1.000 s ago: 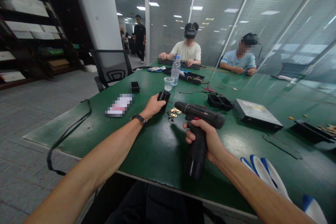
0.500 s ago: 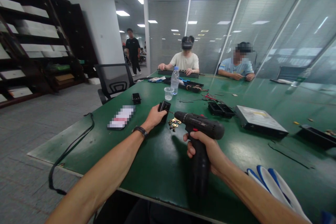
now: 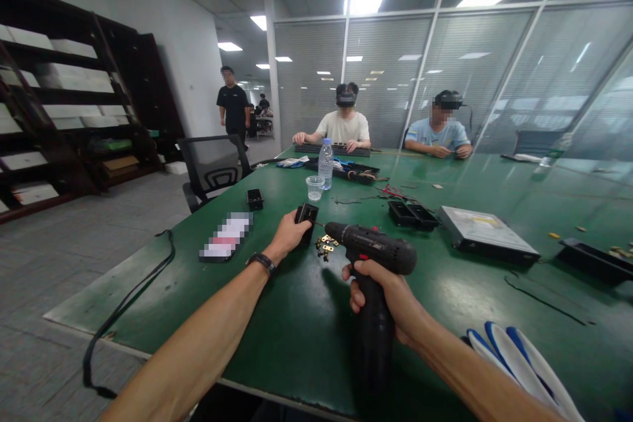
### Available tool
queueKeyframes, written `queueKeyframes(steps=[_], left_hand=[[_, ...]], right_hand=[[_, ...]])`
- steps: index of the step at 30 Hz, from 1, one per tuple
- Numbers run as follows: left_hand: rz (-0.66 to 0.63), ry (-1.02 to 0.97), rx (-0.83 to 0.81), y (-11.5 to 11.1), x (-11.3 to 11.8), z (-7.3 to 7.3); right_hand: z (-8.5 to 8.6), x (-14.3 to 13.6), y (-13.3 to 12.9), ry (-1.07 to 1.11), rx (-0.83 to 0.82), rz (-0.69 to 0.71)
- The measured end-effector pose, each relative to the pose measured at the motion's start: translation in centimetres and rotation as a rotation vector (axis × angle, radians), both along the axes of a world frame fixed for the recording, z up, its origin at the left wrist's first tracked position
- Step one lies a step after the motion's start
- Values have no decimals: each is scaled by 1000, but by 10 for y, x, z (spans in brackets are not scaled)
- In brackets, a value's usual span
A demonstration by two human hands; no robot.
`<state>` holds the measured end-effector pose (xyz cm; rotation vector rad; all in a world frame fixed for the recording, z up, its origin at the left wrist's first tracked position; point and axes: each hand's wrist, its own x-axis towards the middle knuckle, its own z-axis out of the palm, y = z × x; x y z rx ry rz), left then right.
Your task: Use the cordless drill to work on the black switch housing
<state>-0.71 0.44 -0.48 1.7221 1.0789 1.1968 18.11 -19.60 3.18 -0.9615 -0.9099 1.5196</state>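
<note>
Black plastic filled my left hand [image 3: 291, 232], its fingers closed around a small case [image 3: 306, 221], while my right hand [image 3: 383, 287], wrapped round the grip of a drill [image 3: 370, 247], kept metal pieces [image 3: 326, 246] just beyond it, near the left fingertips.

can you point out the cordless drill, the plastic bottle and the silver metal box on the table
cordless drill [image 3: 378, 247], head view, on the side of its black motor housing
plastic bottle [image 3: 325, 166], head view, on its clear body below the cap
silver metal box [image 3: 487, 229], head view, on its flat top
</note>
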Motion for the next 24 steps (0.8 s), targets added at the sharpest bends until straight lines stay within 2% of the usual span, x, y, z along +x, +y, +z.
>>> queueKeyframes(steps=[14, 24], left_hand=[[7, 1, 11, 0, 0, -1], [-4, 15, -15, -3, 1, 5]], right_hand=[[1, -1, -1, -54, -23, 2], [8, -1, -2, -53, 2, -5]])
